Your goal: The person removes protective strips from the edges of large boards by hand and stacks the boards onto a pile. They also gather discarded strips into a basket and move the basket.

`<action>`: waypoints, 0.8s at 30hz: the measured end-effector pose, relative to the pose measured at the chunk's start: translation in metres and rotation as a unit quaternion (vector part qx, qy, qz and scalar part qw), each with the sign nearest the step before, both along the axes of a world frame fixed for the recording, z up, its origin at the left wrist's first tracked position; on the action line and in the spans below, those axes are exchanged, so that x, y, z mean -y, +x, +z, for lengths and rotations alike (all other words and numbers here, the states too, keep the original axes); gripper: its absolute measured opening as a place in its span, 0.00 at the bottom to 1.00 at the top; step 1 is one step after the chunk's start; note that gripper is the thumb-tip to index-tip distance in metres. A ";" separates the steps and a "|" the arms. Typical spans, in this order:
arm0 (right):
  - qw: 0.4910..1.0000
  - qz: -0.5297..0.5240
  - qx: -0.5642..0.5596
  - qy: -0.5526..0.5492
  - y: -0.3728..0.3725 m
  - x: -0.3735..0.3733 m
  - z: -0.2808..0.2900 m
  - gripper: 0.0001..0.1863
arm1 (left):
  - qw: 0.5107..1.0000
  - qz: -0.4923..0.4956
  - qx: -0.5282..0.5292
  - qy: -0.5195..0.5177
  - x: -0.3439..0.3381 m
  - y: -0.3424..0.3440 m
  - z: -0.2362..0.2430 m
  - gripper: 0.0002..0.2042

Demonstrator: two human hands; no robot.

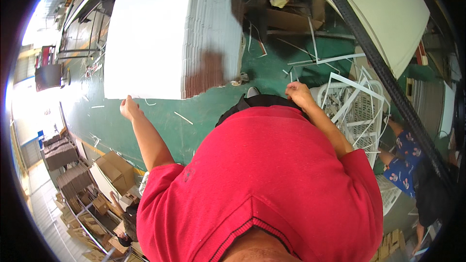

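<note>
- The tall stack of flat, smooth white sheets (148, 34) stood on the green floor (167, 138), ahead of the person and left of centre; its long axis seemed to run forward, away from the body.
- The bare left hand (131, 109) was nearer, its fingers bunched at the stack's near edge, toward the left corner; whether they gripped a sheet, I could not tell.
- The stack's right side showed thin, ridged layers.
- The right hand (301, 94), well apart from the stack, had curled fingers beside the white openwork plastic piece (365, 116) strewn with stiff, narrow white strips (359, 86); its grip was unclear.
</note>
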State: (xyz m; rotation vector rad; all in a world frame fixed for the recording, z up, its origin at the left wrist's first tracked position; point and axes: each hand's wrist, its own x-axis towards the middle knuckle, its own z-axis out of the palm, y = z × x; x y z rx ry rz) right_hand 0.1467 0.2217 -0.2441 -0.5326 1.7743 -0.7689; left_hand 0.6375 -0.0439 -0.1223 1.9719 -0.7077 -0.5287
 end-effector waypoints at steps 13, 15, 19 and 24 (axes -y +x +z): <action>0.708 -0.676 0.014 -0.204 -0.197 -0.107 0.042 0.06 | 0.980 -0.115 0.105 -0.121 -0.032 -0.189 -0.017 0.20; 0.679 -0.693 -0.059 -0.233 -0.210 -0.106 0.078 0.08 | 0.959 -0.209 0.156 -0.109 -0.038 -0.229 -0.023 0.20; 0.700 -0.632 -0.142 -0.299 -0.221 -0.093 0.127 0.10 | 0.901 -0.383 0.142 -0.145 -0.065 -0.304 -0.039 0.15; 0.762 -0.574 -0.130 -0.271 -0.204 -0.082 0.174 0.12 | 0.863 -0.482 0.071 -0.138 -0.091 -0.351 -0.046 0.12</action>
